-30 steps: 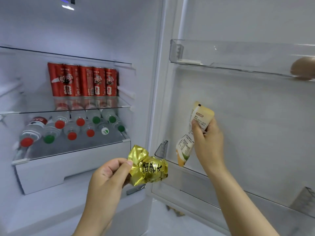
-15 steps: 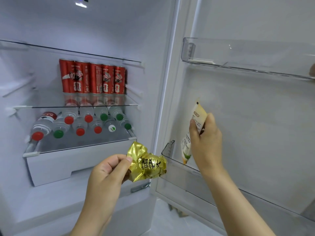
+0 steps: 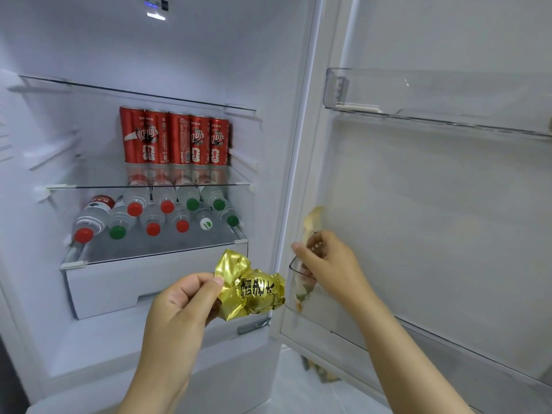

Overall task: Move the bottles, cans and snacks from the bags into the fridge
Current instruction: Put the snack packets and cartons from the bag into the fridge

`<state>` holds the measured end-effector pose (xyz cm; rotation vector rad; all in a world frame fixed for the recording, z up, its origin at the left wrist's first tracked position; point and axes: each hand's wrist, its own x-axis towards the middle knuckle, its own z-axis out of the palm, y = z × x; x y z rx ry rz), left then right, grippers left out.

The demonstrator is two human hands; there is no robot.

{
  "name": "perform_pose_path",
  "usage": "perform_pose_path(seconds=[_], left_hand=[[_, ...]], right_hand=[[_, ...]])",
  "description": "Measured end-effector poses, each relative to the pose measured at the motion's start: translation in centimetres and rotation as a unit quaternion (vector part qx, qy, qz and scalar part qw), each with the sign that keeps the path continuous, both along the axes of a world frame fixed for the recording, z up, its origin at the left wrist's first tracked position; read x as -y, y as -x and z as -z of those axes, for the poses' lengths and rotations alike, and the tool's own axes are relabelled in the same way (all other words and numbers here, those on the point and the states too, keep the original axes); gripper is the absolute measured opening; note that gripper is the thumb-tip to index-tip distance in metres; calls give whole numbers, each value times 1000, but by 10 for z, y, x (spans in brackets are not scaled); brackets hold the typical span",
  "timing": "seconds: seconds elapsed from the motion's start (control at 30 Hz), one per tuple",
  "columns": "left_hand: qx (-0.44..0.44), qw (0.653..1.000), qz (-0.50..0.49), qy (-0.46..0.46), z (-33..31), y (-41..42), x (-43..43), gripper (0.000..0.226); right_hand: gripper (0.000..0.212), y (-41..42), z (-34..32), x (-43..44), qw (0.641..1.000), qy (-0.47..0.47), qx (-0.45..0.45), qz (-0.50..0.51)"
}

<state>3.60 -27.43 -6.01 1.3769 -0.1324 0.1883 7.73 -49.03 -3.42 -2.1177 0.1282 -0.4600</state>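
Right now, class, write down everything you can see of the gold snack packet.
The gold snack packet is shiny crinkled foil, puffed round something in its middle, with black characters printed on the front. It hangs in the air before the open fridge, touching no shelf. The left hand pinches one end.

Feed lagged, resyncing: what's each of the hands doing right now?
Left hand: pinching the gold snack packet.
Right hand: gripping the pale snack pouch at the lower door bin.
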Motion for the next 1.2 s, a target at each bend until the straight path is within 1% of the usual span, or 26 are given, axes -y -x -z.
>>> perform_pose_path(seconds=[0.07,0.17,0.33,0.53,0.73,0.83,0.9,1.0,1.07,1.2], left_hand=[[3,1000,-4,-2,0,0,-2,27],[8,1000,-4,-1,0,0,-3,26],[20,1000,10,-4,-5,0,7,25],[52,996,67,-18,-20,-4,43,23],[90,988,110,-57,-43,-23,91,18],[110,979,137,-108,-53,-35,110,20],[120,972,142,-143,-55,-40,121,25],[115,970,145,-155,-49,-46,132,27],[117,967,155,-162,-46,-46,139,25],[128,959,186,-173,-45,-39,161,24]], right_hand=[[37,2,-2,3,998,-30,-43,-41],[29,9,-5,18,997,-51,-34,-50],[16,30,-2,58,1000,-6,7,15],[14,71,7,90,995,62,-3,79],[14,76,16,96,990,26,1,141],[15,76,17,95,983,11,33,182],[15,79,14,94,974,0,73,213],[15,89,9,93,962,-36,130,236],[15,102,6,97,962,-24,128,241],[13,146,0,123,954,59,102,275]])
